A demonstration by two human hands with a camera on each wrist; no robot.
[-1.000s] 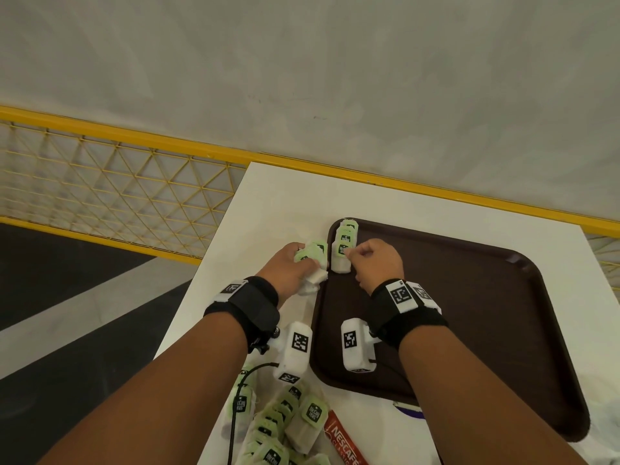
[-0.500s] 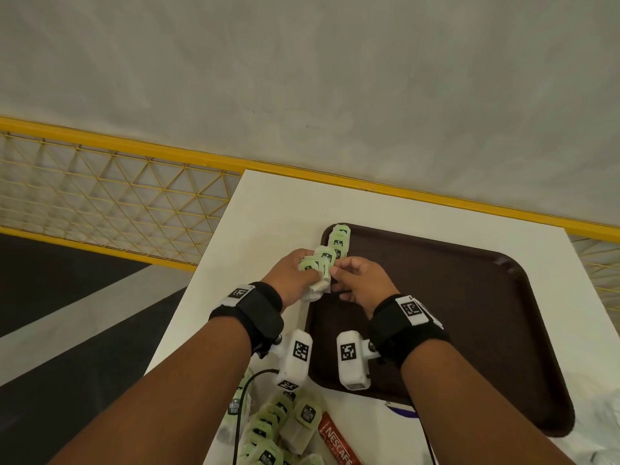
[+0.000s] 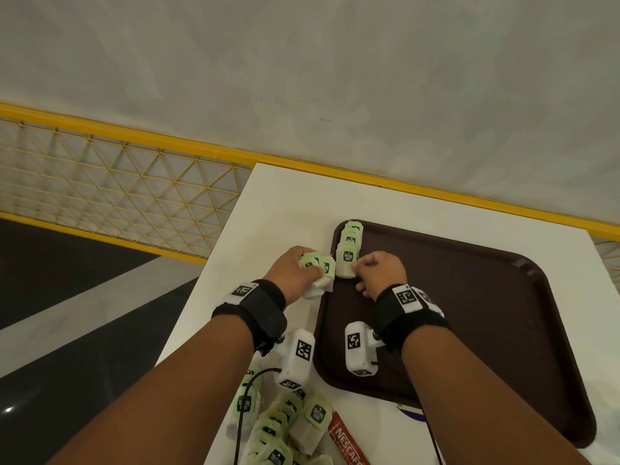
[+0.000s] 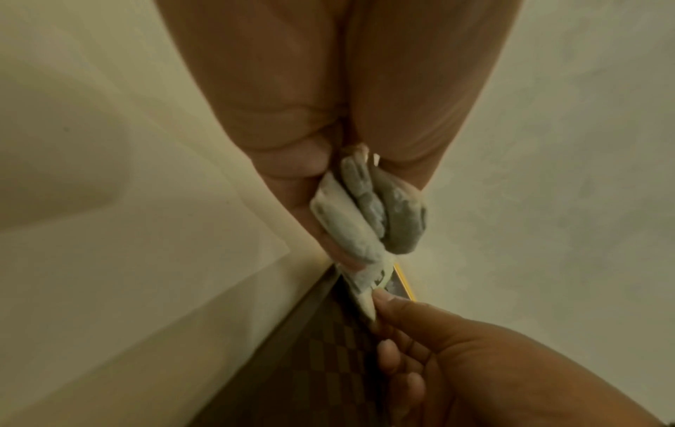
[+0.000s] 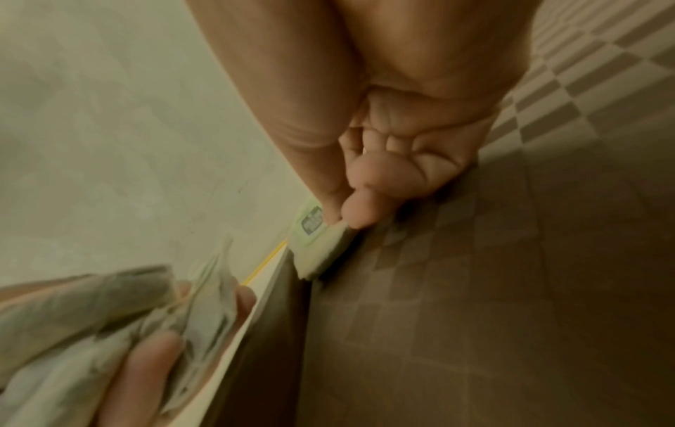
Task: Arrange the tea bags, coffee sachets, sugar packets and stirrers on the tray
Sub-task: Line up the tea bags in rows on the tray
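White table [image 3: 288, 203], brown tray [image 3: 469, 297] against pale wall. Row of tea bags [image 3: 349, 250] in far-left tray corner, one longer than half a second ago. Right hand [image 3: 380, 275] pinching newest bag; left hand [image 3: 292, 275] clutching spare bags [image 3: 318, 265] beside tray edge. More placements pending.

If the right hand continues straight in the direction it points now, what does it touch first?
The right hand points toward the tray's far left corner and already pinches the nearest tea bag. Going on, it would probably push that bag into the row of tea bags beyond it, then the tray rim.
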